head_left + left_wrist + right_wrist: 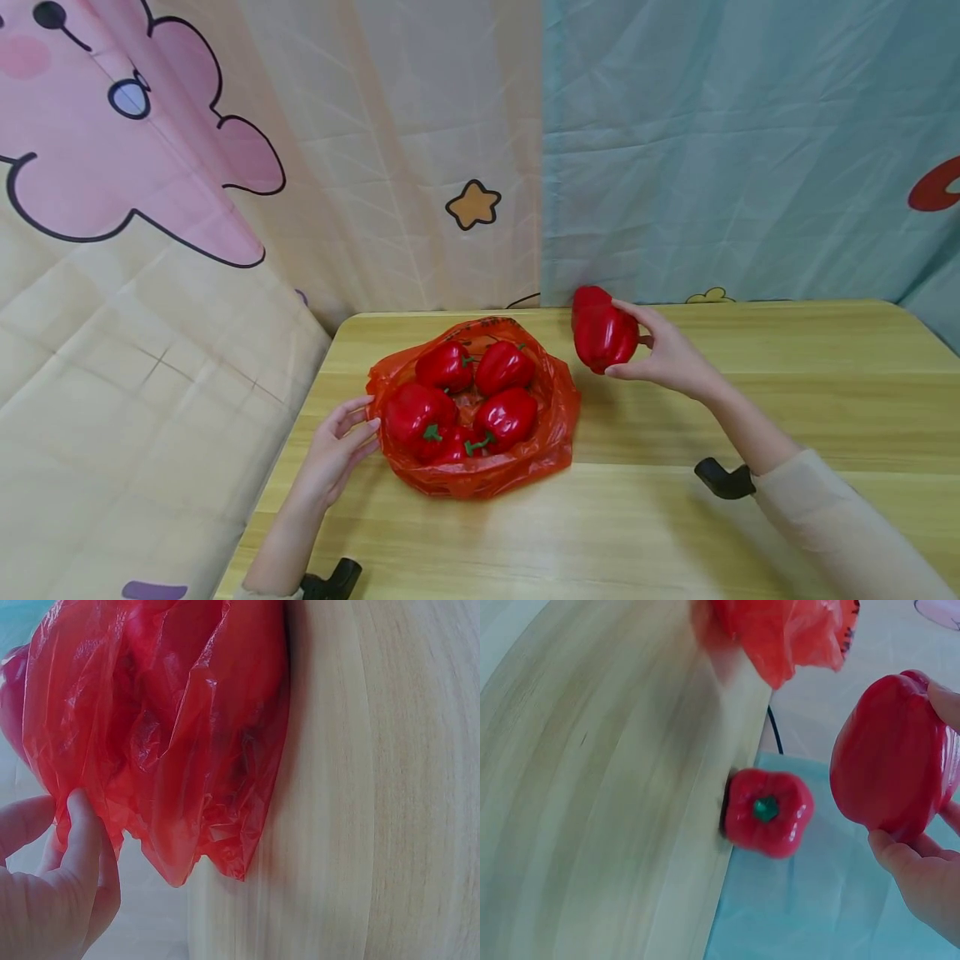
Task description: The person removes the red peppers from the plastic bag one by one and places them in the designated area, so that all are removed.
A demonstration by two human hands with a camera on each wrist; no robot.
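Note:
A red plastic bag (551,446) lies with its mouth open on the table, several red bell peppers (506,417) with green stems inside it. At the bag's left rim, my left hand (337,450) pinches the thin plastic between thumb and fingers, as the left wrist view shows. My right hand (671,354) grips another red bell pepper (606,333) from its right side, raised above the table to the right of the bag. Partly hidden behind it in the head view, one more bell pepper (769,814) stands at the table's back edge, stem facing the right wrist camera.
The light wooden table (637,517) ends at the back against a printed curtain (420,167). A second cloth (150,375) hangs along the left side. Black curved pieces (723,479) sit at both wrists.

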